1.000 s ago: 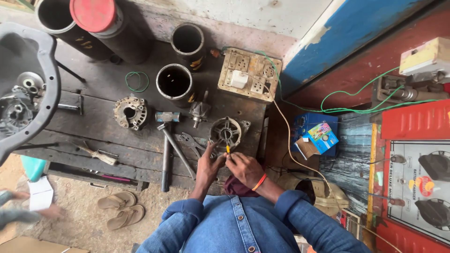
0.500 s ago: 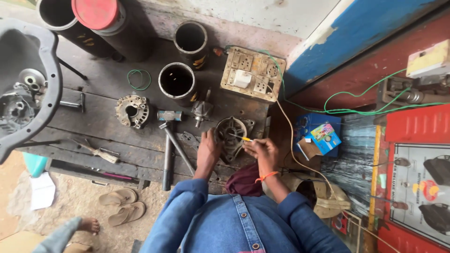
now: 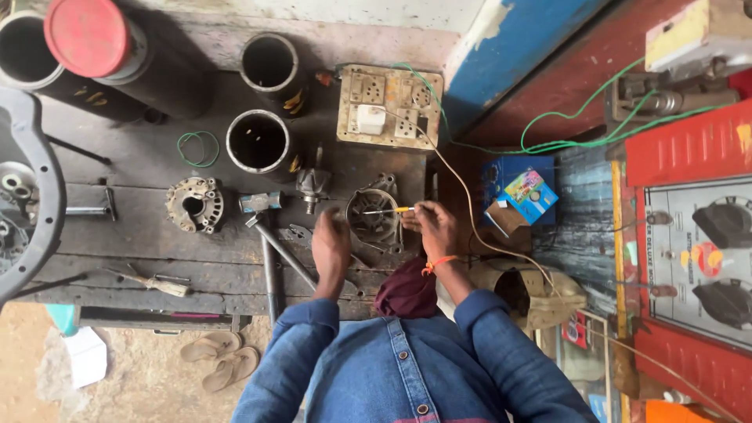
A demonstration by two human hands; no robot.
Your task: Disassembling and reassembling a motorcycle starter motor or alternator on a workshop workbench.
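Right hand [image 3: 435, 229] pinches a thin yellow-handled screwdriver [image 3: 388, 211], tip inside the heavy, rigid metal housing [image 3: 374, 218] beside the fingers. Left hand [image 3: 330, 244] blurred; its grip is unclear.

A red-capped cylinder [image 3: 88, 35], green wire loop [image 3: 198, 148], socket board [image 3: 389, 106] and sandals [image 3: 219, 356] lie about
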